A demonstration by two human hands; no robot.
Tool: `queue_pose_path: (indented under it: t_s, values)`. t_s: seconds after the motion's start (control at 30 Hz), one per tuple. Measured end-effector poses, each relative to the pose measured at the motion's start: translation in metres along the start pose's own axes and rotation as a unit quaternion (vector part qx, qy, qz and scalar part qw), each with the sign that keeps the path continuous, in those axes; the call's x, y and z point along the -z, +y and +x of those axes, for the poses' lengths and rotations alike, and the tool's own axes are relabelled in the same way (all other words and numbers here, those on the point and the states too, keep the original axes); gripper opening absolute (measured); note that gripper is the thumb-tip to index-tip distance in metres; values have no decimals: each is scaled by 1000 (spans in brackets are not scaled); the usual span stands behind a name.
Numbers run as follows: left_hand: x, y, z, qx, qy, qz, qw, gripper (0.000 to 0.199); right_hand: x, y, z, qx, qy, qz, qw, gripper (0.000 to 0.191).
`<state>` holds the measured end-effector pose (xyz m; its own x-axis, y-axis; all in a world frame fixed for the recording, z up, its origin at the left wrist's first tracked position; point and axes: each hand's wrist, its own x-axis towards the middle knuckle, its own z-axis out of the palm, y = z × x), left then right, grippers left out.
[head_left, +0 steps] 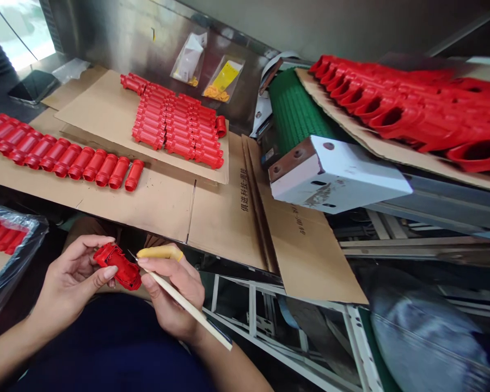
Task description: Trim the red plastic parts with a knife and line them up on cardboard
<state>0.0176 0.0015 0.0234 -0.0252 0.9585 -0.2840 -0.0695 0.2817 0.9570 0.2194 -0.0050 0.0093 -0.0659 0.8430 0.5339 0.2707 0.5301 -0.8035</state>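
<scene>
Far left, a film-lined box holds red pieces in a row. Above it, a line of red tubes runs slantwise over flattened cardboard on the worktop, the last tube standing a little apart from its neighbour. A phone lies behind them.

My left hand has its grip closed around a red part, thumb on the near side and fingers at its far end, holding it tilted in front of my body, off the worktop. My right hand pinches a pale tool like a pen, the grip drawn in tight, one finger wearing a yellow cover. The thin tip points at the part's right side; I cannot tell whether it touches.

Beyond, a card sheet bears a packed block of tubes, with two clear bags behind. Further right come a green belt, a white bracket, then more red pieces on card, with blue denim below
</scene>
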Motion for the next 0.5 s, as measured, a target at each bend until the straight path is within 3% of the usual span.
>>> queue_pose_path:
  t_s: [0.3,0.5]
  values:
    - [-4,-3,-5,33,-12,-48,998,43,-7,0,2,-1,-12,41,999,18]
    - [-1,-8,-4,4,-28,-46,999,37,-7,0,1,4,-13,42,999,18]
